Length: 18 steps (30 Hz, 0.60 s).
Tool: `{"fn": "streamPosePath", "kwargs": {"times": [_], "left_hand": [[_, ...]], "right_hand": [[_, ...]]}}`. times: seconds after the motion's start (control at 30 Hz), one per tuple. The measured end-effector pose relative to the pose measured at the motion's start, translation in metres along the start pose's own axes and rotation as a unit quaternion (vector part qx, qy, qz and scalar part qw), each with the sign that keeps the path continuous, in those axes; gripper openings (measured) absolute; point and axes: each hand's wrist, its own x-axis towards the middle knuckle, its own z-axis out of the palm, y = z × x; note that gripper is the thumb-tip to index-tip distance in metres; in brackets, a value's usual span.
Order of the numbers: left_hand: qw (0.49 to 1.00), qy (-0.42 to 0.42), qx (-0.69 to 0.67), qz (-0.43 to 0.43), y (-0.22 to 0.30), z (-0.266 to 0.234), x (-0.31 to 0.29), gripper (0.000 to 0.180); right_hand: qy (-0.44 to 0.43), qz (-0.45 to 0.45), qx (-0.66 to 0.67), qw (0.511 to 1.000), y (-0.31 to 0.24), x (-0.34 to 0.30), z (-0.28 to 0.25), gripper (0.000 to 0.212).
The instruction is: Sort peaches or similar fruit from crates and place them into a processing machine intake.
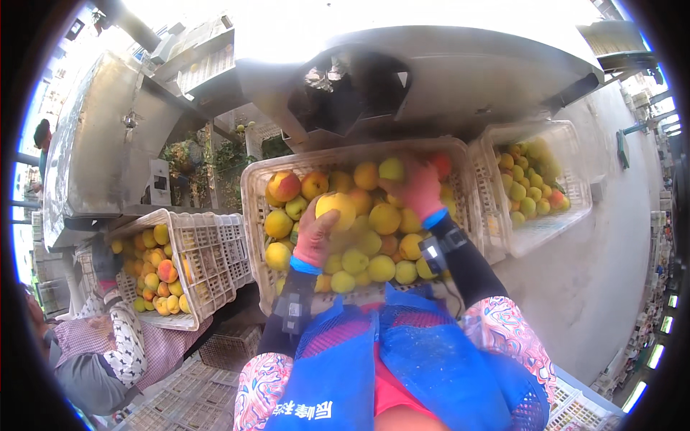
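A whitish plastic crate (pixel 253 188) full of yellow, green and red-blushed peaches stands in front of me. My left hand (pixel 314 235), in a pinkish glove, is closed round a yellow peach (pixel 336 210) above the fruit on the crate's left side. At the far right part of the crate, my right hand (pixel 418 188), also gloved, reaches down among the peaches. A green-yellow peach (pixel 392 169) lies against its left side and a red peach (pixel 440 165) shows at its right. Blur hides the right fingers, so their grip is unclear.
Another crate of peaches (pixel 210 248) stands tilted at the left, with a person (pixel 93 352) beside it. At the right is a further white crate (pixel 496 215), partly filled with peaches. A metal machine housing (pixel 481 72) runs behind the middle crate.
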Motion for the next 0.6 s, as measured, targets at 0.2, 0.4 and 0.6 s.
{"fn": "streamPosePath", "kwargs": {"times": [0.2, 0.4, 0.6], "left_hand": [[0.928, 0.079, 0.313, 0.187, 0.045, -0.055, -0.032, 0.068], [0.966, 0.094, 0.187, 0.153, 0.005, -0.076, -0.035, 0.071], [0.991, 0.073, -0.006, 0.111, 0.009, -0.06, -0.045, 0.076]], "right_hand": [[0.203, -0.061, -0.029, 0.977, 0.03, -0.054, -0.047, 0.065], [0.085, 0.019, 0.125, 0.988, 0.044, -0.065, -0.085, 0.069], [-0.044, 0.09, 0.631, 0.769, -0.002, -0.059, -0.084, 0.068]]}}
